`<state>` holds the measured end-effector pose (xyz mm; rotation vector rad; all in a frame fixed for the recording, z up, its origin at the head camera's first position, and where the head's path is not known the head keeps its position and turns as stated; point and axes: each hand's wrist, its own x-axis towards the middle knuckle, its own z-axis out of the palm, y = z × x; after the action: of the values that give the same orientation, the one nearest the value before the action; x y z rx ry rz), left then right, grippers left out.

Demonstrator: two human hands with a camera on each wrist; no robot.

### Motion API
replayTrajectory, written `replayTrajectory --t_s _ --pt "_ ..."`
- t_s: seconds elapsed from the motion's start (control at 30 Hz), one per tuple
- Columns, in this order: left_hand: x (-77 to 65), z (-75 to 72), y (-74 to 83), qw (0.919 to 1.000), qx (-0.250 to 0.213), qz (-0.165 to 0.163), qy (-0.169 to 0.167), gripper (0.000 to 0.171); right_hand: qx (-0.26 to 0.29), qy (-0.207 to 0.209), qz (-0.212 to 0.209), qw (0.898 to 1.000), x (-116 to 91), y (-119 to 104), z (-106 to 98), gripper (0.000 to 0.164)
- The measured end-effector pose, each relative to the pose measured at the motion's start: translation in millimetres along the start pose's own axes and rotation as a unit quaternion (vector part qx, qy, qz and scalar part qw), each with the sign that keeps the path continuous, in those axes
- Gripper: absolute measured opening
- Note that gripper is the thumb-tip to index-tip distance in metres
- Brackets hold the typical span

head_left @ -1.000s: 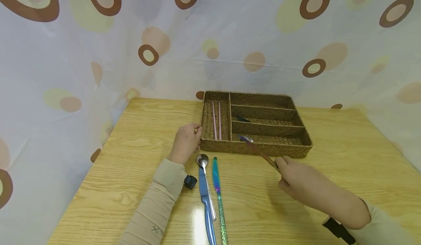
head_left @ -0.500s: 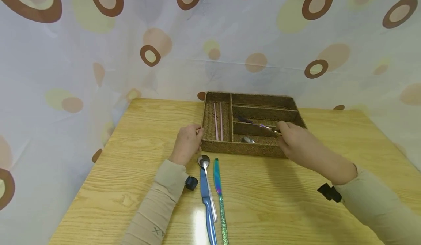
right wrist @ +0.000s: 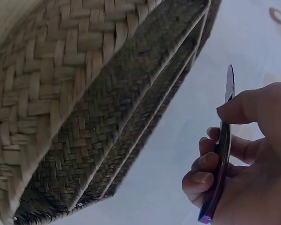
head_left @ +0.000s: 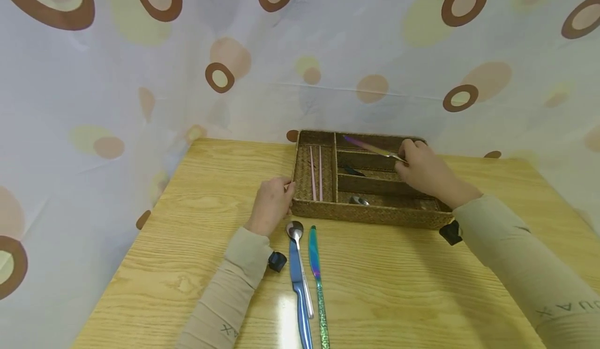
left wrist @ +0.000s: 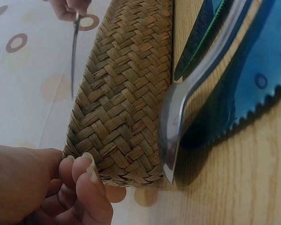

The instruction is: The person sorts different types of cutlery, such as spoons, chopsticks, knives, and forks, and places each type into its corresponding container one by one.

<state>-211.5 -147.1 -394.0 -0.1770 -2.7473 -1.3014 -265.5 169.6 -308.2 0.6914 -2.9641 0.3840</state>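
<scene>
My left hand (head_left: 272,206) pinches the rim of a brown woven cutlery tray (head_left: 370,214) at its near left corner. In the left wrist view, my thumb and fingertips meet at that corner. Above the tray's back compartment, my right hand (head_left: 424,169) grips a purple and gold knife (head_left: 370,145), its blade pointing left. In the right wrist view, the fingers curl round the knife's handle (right wrist: 218,183). Two pink chopsticks (head_left: 313,174) lie in the left compartment. A spoon head (head_left: 358,200) shows in the front one, and a dark utensil (head_left: 353,171), partly hidden, in the middle one.
A silver spoon (head_left: 303,276) lies across a blue knife (head_left: 301,302) on the wooden table (head_left: 197,224) before the tray. Beside them is a green-blue knife (head_left: 319,276). A patterned cloth (head_left: 328,41) hangs behind the table.
My right hand has carried the knife from the front compartment backward, past the middle one, to over the back compartment. The left hand stays on the tray's corner.
</scene>
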Motion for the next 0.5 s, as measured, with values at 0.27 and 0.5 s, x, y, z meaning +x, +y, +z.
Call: replayTrajectory --t_s 0.27,0.5 --pt "-0.5 -1.4 0.7 0.9998 0.011 0.011 0.011 0.027 -0.025 -0.013 0.011 1.000 37 15 -1 0.020" --pt "0.9 0.6 -0.4 0.9997 0.017 0.012 0.012 0.027 -0.039 -0.036 0.001 0.999 54 27 5 0.017"
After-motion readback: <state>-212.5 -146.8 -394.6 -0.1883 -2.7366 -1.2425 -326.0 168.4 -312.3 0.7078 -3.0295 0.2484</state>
